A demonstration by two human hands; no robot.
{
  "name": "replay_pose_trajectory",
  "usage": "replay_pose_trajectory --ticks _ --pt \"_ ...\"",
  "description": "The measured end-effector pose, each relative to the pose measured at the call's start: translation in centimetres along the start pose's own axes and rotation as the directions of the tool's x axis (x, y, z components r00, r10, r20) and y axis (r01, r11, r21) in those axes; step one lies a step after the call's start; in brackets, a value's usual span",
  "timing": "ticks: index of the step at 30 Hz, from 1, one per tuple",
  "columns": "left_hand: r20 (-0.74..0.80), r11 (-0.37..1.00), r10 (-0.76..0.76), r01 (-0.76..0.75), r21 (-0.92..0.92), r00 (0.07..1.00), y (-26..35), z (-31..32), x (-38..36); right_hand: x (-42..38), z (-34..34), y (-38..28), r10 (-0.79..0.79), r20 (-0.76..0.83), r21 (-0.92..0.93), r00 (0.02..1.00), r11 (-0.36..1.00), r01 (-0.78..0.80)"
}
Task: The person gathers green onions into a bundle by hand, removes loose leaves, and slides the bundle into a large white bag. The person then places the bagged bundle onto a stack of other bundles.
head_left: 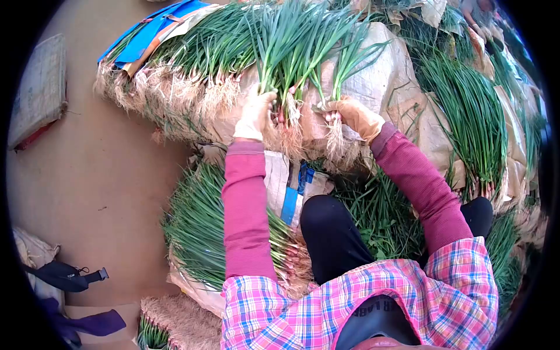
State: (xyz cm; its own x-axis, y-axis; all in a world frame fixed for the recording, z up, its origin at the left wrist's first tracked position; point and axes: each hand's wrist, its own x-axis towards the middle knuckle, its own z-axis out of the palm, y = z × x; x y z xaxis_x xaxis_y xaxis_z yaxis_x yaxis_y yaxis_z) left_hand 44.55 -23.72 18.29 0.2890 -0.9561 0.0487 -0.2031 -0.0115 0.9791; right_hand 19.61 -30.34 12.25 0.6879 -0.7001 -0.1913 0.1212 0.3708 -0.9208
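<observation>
My left hand (255,115), in a pale glove, is closed around the base of a bunch of spring onions (290,58). Its reddish bulbs and stringy roots hang below the fingers, and the long green leaves point away from me. To the right, my gloved right hand (353,118) pinches a smaller bunch of spring onions (345,64) near its white bulbs. A narrow gap separates the two bunches at the roots. Both are held over a sack-covered heap (373,79), beside a row of laid-out spring onions (213,64).
Spring onions (198,210) lie on sacking by my left forearm, and another pile (466,111) lies at the right. A blue strap (146,35) crosses the far heap. A pale slab (39,87) and a black pouch (67,276) are at the left. Another person's hand (475,26) shows at top right.
</observation>
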Motion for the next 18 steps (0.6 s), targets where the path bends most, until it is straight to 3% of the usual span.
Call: replay_pose_trajectory --ticks 1,2,3,5,9,10,11,12,13,14,15,16,17,18 --pt "-0.037 0.997 0.058 -0.056 0.060 0.998 1.2 1.4 -0.9 0.1 0.1 0.0 -0.001 0.002 0.000 1.000 1.000 0.001" --pt "-0.059 0.968 0.123 -0.107 0.226 0.991 -1.2 1.8 1.3 0.2 0.1 0.1 0.006 0.009 0.050 1.000 0.999 -0.006" --pt "-0.069 0.991 -0.016 0.025 0.134 0.998 -0.5 3.0 1.0 0.2 -0.1 0.3 0.014 0.014 0.101 1.000 0.995 -0.015" --pt "-0.116 0.899 0.219 -0.154 0.410 0.969 0.6 5.6 0.7 0.5 -0.3 0.6 -0.008 0.008 0.068 1.000 0.998 0.007" --pt "-0.139 0.768 0.182 -0.052 0.639 0.973 0.1 9.7 1.4 0.3 0.2 0.7 0.011 -0.070 0.073 0.997 0.997 -0.006" --pt "-0.139 0.595 0.359 -0.111 0.796 0.923 -0.8 10.3 1.9 -0.2 0.4 0.5 0.034 -0.058 0.116 0.998 0.993 -0.027" --pt "-0.142 0.492 0.402 -0.083 0.867 0.904 -1.5 10.4 2.9 0.0 0.3 0.2 0.026 -0.055 0.113 0.998 0.993 -0.020" --pt "-0.234 0.805 0.171 0.001 0.593 0.957 0.4 10.3 2.0 0.3 -0.1 0.3 0.041 -0.038 0.106 0.998 0.994 -0.036" --pt "-0.220 0.965 -0.088 0.137 0.222 0.972 2.2 10.0 0.9 0.4 -0.5 0.6 0.059 -0.024 0.100 0.998 0.993 -0.057" --pt "-0.190 0.998 0.055 -0.050 0.030 0.980 1.2 9.1 1.5 0.6 -0.9 0.9 0.000 0.022 0.098 1.000 0.995 -0.002" --pt "-0.169 0.884 0.205 -0.108 0.454 0.964 1.9 7.6 1.0 0.5 -1.0 0.8 -0.002 0.016 0.102 1.000 0.995 0.000" --pt "-0.137 0.769 0.264 -0.122 0.628 0.955 1.2 5.7 1.8 0.5 -0.9 0.8 0.016 0.013 0.105 1.000 0.994 -0.018" --pt "-0.150 0.816 0.207 -0.086 0.571 0.967 2.3 4.1 0.5 0.6 -0.8 0.8 0.035 0.015 0.109 0.999 0.993 -0.036" --pt "-0.184 0.917 0.153 -0.070 0.393 0.971 2.0 2.3 -0.7 1.0 -0.9 1.3 0.017 0.000 0.113 1.000 0.993 -0.017"
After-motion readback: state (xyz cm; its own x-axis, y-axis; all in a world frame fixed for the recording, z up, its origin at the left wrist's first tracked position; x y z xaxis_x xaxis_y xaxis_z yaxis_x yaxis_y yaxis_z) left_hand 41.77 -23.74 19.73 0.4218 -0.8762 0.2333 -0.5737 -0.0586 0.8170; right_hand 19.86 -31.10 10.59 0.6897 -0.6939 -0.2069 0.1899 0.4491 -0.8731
